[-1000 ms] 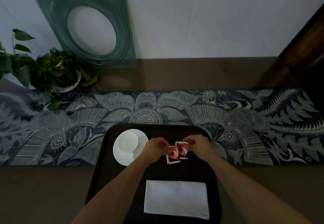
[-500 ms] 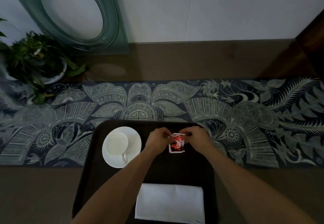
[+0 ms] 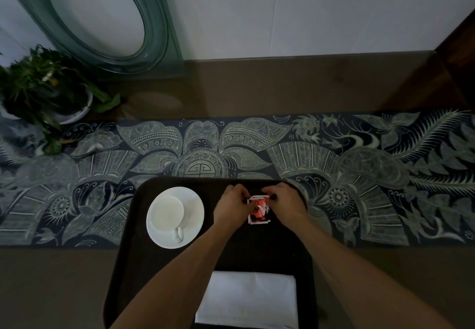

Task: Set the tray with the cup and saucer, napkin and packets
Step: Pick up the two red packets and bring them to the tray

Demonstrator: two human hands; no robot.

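— Two hands over the tray (image 3: 133, 228), both on the packets (image 3: 259, 211). See them?

— Yes. The left hand (image 3: 232, 206) pinches the red-and-white packets at their left edge, the right hand (image 3: 286, 204) at the right, fingers closed on them from both sides. They sit stacked, at the far middle of the dark tray.

— Lying on it or lifted?

— Cannot tell from here — the lower edge looks close to the surface.

— And the rest?

— The white cup (image 3: 167, 213) stands upright on its saucer (image 3: 194, 206) at the tray's far left, handle toward the person. The folded white napkin (image 3: 248, 299) lies flat at the near edge, between the two forearms and well apart from the packets.

— What's the tray on?

— Partly on a patterned blue runner (image 3: 359, 169) across the brown counter (image 3: 282, 87). A potted plant (image 3: 41, 89) stands far left, beside a green glass panel (image 3: 154, 33) leaning on the wall.
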